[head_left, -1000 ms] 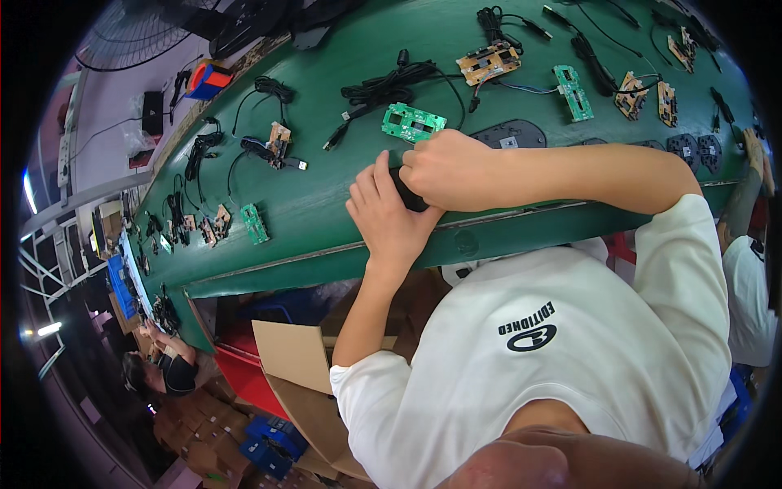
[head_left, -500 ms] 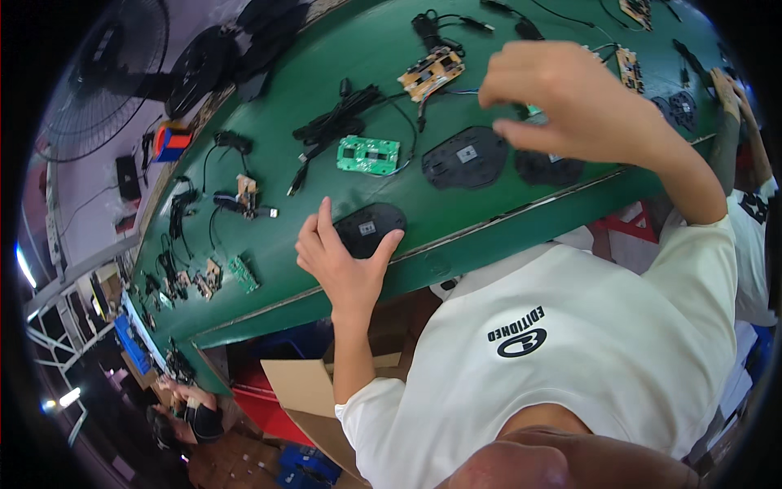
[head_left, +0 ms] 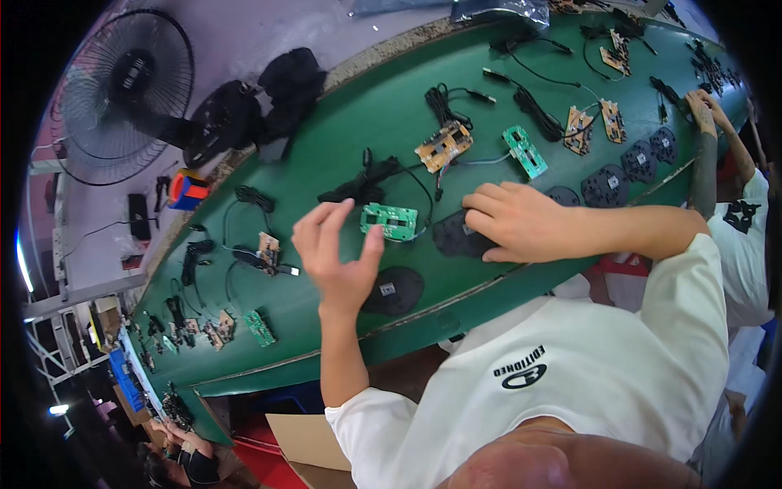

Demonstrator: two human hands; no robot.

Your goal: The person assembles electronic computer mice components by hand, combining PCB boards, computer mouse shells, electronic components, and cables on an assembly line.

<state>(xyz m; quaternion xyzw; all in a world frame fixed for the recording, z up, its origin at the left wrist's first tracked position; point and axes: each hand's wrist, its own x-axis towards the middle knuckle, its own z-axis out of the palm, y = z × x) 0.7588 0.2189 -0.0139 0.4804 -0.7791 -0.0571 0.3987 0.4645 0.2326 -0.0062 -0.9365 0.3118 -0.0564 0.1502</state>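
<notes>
My left hand (head_left: 336, 254) is raised over the bench, thumb and fingers apart. Its fingertips are beside a green circuit board (head_left: 399, 222) with wires attached, and nothing shows between them. Below that board lies a black oval plastic base plate (head_left: 396, 292) with a small white label. My right hand (head_left: 521, 220) curls over the right part of a second black base plate (head_left: 453, 235), fingers on the far side and thumb at the near edge. The hand hides much of this plate. A coiled black cable (head_left: 366, 181) lies behind the green board.
More black base plates (head_left: 604, 186) run in a row to the right on the green bench (head_left: 334, 130). Brown circuit boards (head_left: 444, 147), another green board (head_left: 524, 152) and cables lie behind. A fan (head_left: 122, 98) stands at the far left; a co-worker's hands (head_left: 705, 110) are at far right.
My right hand has come down and nearer onto the black base plate. My left hand has moved from the nearer base plate toward the green board. The view has shifted.
</notes>
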